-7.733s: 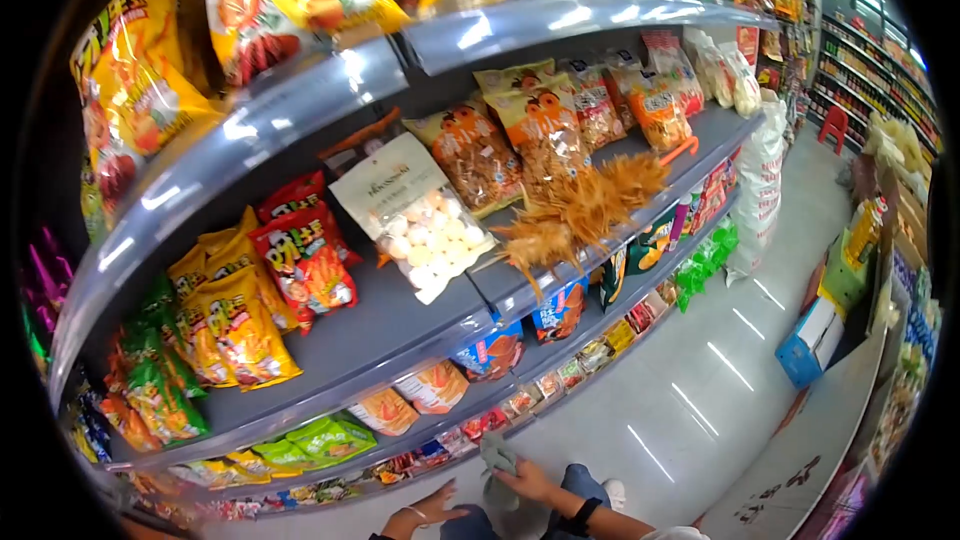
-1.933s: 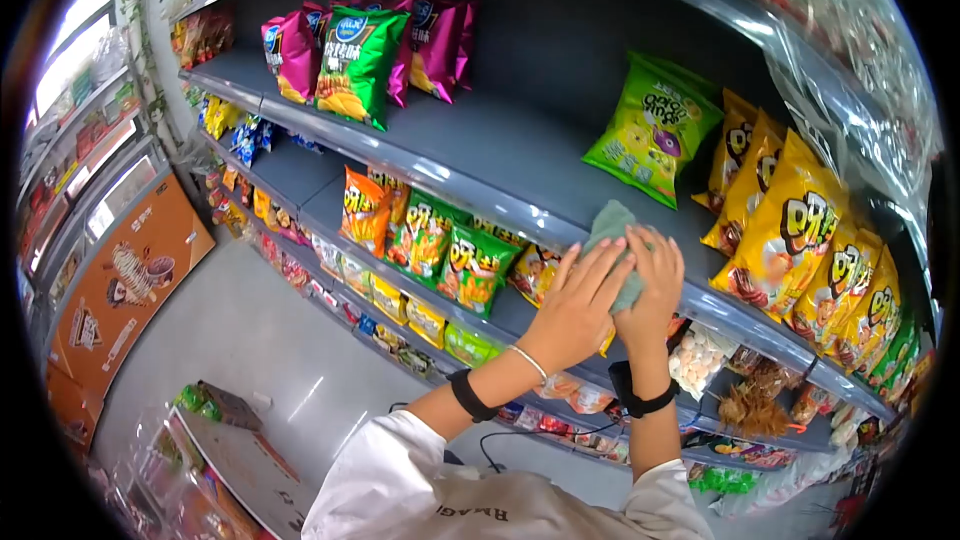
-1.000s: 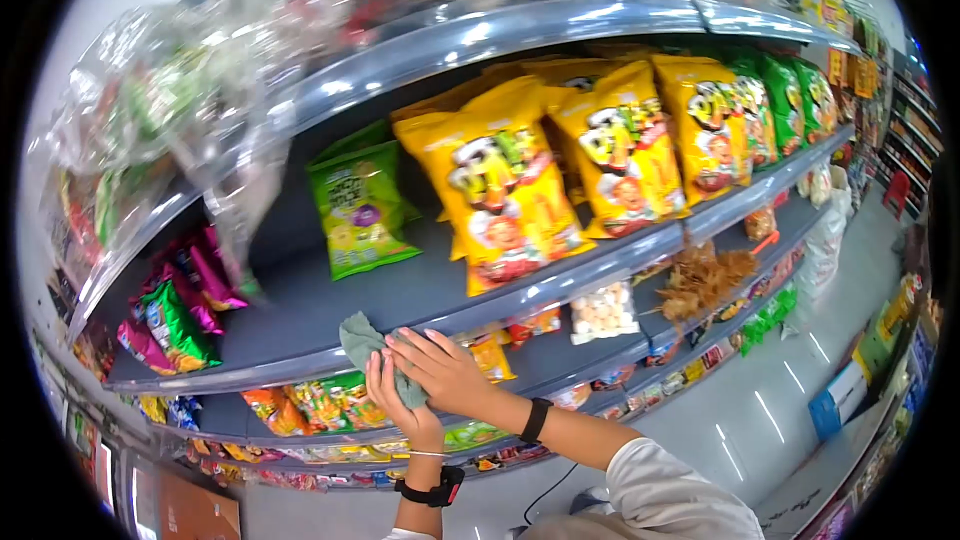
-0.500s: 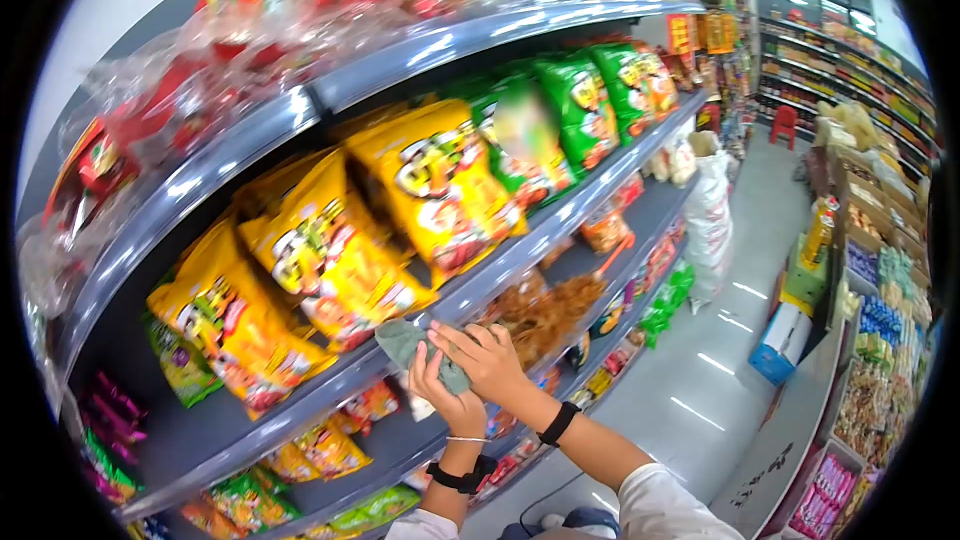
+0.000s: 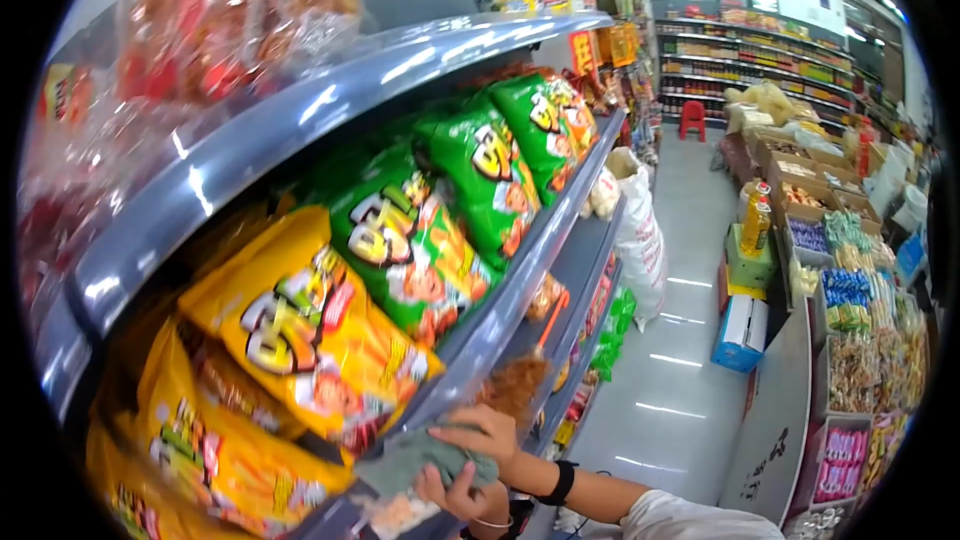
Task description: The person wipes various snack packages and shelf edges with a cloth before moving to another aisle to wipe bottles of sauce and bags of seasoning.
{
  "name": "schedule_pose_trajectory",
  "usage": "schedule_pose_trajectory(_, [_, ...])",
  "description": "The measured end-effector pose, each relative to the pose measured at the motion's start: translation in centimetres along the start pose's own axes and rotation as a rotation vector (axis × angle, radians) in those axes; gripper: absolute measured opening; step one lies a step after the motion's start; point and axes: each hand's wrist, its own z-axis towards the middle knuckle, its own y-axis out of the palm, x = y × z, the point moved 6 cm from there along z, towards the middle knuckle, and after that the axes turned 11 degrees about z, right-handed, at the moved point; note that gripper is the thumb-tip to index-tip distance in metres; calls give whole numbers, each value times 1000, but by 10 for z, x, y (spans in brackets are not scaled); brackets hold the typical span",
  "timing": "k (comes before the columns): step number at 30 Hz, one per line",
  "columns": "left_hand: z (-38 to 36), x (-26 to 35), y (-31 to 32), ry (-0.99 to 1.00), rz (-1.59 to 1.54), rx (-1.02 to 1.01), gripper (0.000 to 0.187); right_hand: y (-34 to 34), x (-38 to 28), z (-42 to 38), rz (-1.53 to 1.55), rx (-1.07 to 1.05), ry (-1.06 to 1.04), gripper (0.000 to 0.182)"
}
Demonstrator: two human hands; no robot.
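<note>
A grey-green cloth (image 5: 415,458) is bunched between my hands at the front edge of the snack shelf (image 5: 478,345). My left hand (image 5: 458,488) holds its lower side, thumb and fingers curled around it. On top of the cloth, my right hand (image 5: 485,437) presses with bent fingers, a black band on that wrist. Just behind and left of the cloth stand a yellow snack bag (image 5: 310,330) and a lower yellow bag (image 5: 225,440). Green snack bags (image 5: 395,240) lean further along the same shelf.
Plastic-wrapped packs (image 5: 235,20) lie on the upper shelf. A white sack (image 5: 640,240) stands at the shelf's far end. Across the aisle floor (image 5: 665,380) are a blue-white box (image 5: 740,332), an oil bottle (image 5: 757,223) and goods bins. A red stool (image 5: 692,120) is farther back.
The view has turned right and come closer to the shelf. My hands, still on the cloth, are now lower in view, and the cloth lies against the shelf edge.
</note>
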Motion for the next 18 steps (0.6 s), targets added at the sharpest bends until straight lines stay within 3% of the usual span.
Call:
schedule_pose_trajectory(3, [-21, 5, 22, 47, -9, 264, 6, 1, 28, -9, 7, -138, -121, 30])
schedule_pose_trajectory(4, [-22, 9, 31, 54, -32, 239, 6, 0, 34, -5, 48, -192, -182, 30])
schedule_pose_trajectory(5, [-23, 13, 39, 56, -51, 212, 6, -11, 28, 2, -25, -63, -229, 30])
schedule_pose_trajectory(10, [-28, 45, 81, 135, -191, -37, 5, -56, 84, 0, -53, 1, -106, 40])
schedule_pose_trajectory(14, [-37, 76, 120, 193, -278, -209, 5, -89, 122, 4, -230, -57, -52, 43])
schedule_pose_trajectory(16, [-40, 93, 137, 211, -284, -241, 5, -107, 138, 13, -305, -97, 74, 45])
schedule_pose_trajectory(18, [-43, 109, 166, 232, -220, -390, 11, -126, 158, 22, -319, -78, 9, 50])
